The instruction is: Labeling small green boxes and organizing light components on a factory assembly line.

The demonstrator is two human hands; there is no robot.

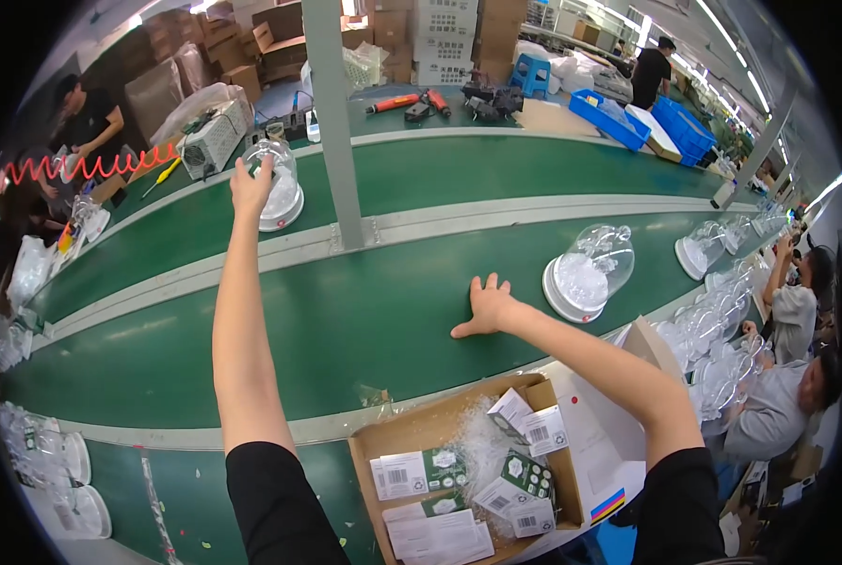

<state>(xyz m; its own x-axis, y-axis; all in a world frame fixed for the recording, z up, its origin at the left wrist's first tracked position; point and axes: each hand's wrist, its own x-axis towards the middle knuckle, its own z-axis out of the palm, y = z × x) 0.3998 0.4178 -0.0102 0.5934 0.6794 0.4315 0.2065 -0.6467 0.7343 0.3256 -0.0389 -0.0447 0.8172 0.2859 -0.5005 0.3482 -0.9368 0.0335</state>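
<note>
My left hand [251, 186] reaches far across the green conveyor belt [364, 320] and grips a clear dome lamp on a white base [280, 193] on the far lane. Resting flat on the near lane is my right hand [482, 306], fingers spread, holding nothing. A second clear dome on a white round base [588, 271] lies tilted just to the right of that hand, not touching it.
An open cardboard box [454, 461] with several small printed packets sits at the near edge. A grey post [334, 122] stands mid-belt. More domes [708, 247] lie to the right, where seated workers [788, 311] handle them. Tools and a yellow screwdriver [164, 174] lie on the far bench.
</note>
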